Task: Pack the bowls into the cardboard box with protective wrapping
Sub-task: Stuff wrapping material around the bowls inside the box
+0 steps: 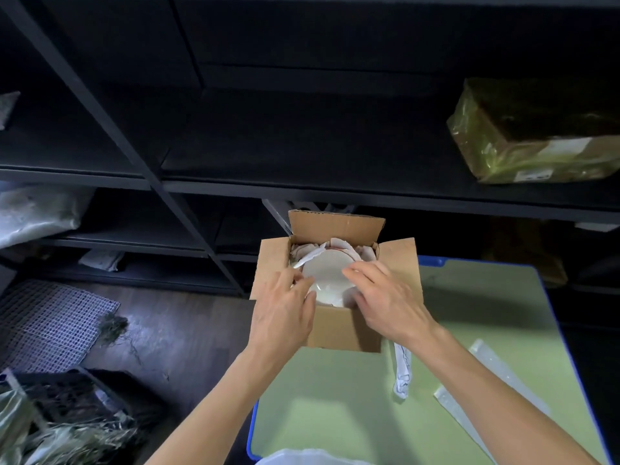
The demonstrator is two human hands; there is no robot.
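An open cardboard box (339,226) stands at the far left corner of a green table (352,397), its flaps spread outward. Inside lies a white bowl (327,270) with white wrapping paper (308,251) crumpled around it along the far and left walls. My left hand (285,313) reaches over the box's near left edge, fingertips at the bowl's left rim. My right hand (385,297) comes in from the right, fingers stretched over the bowl's right rim. Whether either hand grips the bowl is hidden by the fingers.
A twisted white cloth or paper (402,374) and a strip of clear bubble wrap (483,391) lie on the table right of the box. Dark shelving (235,186) stands behind, holding a plastic-wrapped parcel (536,135). A mesh mat (50,323) and straw lie on the floor at left.
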